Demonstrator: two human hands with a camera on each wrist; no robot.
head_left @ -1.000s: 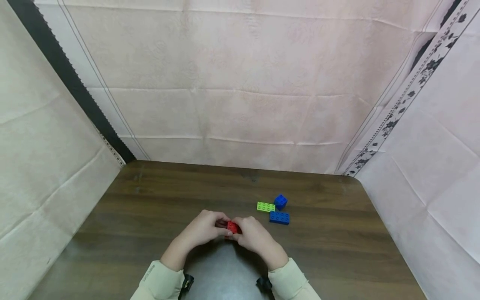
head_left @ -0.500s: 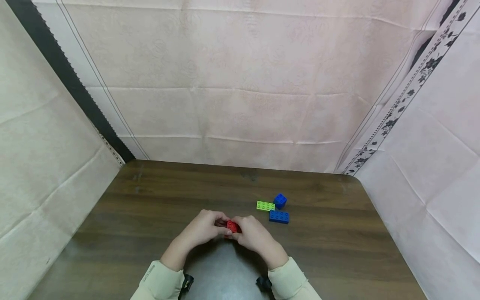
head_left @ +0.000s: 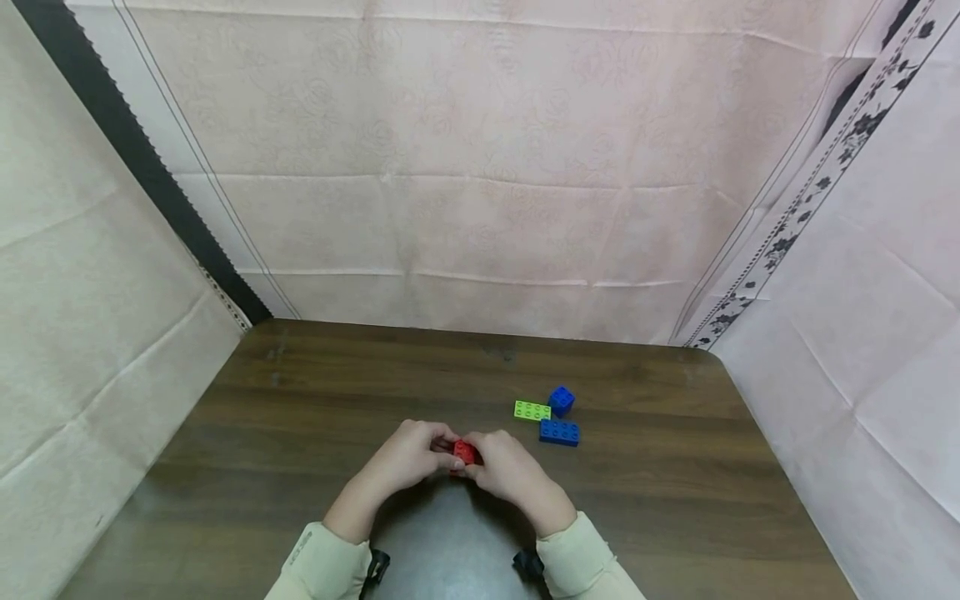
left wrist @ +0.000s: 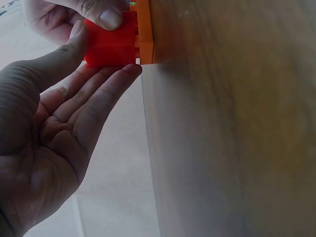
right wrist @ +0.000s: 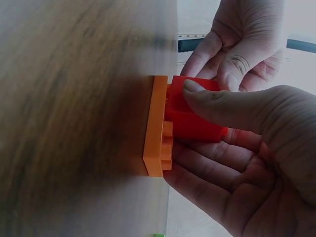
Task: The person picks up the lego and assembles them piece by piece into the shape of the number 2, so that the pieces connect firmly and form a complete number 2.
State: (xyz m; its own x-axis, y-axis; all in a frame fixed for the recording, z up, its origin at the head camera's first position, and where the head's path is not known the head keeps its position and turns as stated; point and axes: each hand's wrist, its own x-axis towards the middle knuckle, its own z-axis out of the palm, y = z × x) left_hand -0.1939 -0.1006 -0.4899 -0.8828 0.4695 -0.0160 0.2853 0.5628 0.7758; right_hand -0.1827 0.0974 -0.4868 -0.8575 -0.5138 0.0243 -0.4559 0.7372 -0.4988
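Both hands meet at a red toy building brick [head_left: 464, 452] near the front of the table. My left hand [head_left: 405, 458] grips it from the left with thumb and fingers, and my right hand [head_left: 512, 468] pinches its other side. In the right wrist view, the red brick [right wrist: 197, 123] stands over one end of a flat orange brick [right wrist: 156, 128]; several orange studs show bare at the other end. A narrow gap with studs shows between red brick [left wrist: 111, 47] and orange brick [left wrist: 145, 34] in the left wrist view. Whether they are fully joined, I cannot tell.
Right of and beyond the hands lie a flat lime-green brick [head_left: 532, 410], a blue brick [head_left: 561, 401] and a longer blue brick [head_left: 559, 432], close together on the wooden table [head_left: 337, 375]. Pale cloth [head_left: 480, 208] hangs behind the table and along both sides.
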